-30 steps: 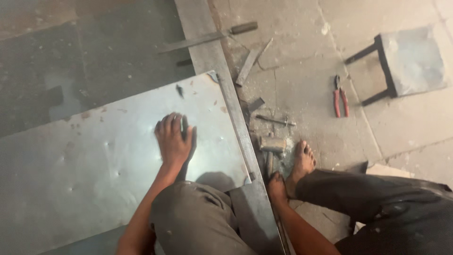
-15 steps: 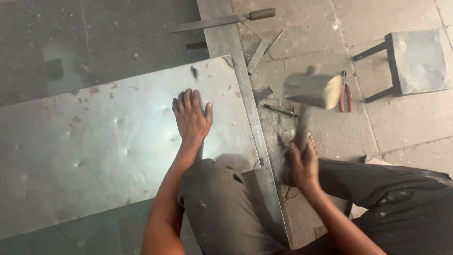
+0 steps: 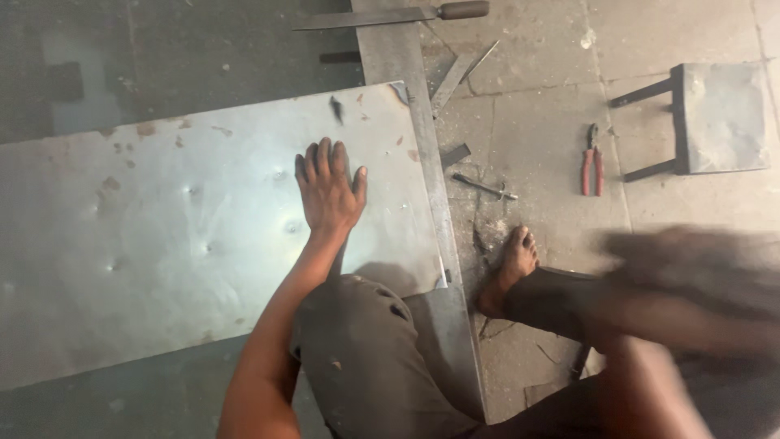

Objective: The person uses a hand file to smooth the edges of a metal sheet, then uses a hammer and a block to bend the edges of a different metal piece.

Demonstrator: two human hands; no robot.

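Observation:
My left hand (image 3: 329, 191) lies flat, fingers spread, on a large dented grey metal sheet (image 3: 162, 236), close to its right edge. My right hand (image 3: 715, 325) is a motion-blurred streak at the right, beyond my bare foot (image 3: 508, 272). It swings a mallet (image 3: 691, 264), which shows only as a dark smear above the arm. My knee in dark trousers (image 3: 366, 358) rests on the sheet's near right corner.
A long steel bar (image 3: 443, 236) runs under the sheet's right edge. On the concrete floor lie red-handled pliers (image 3: 591, 171), a small metal stool (image 3: 719, 118), a bolt (image 3: 485, 187), metal strips (image 3: 455, 77) and a long flat blade with a wooden handle (image 3: 390, 15).
My right hand picked the mallet up from beside my foot, raised it, and now sweeps it fast at the right. My left hand stays pressed on the sheet.

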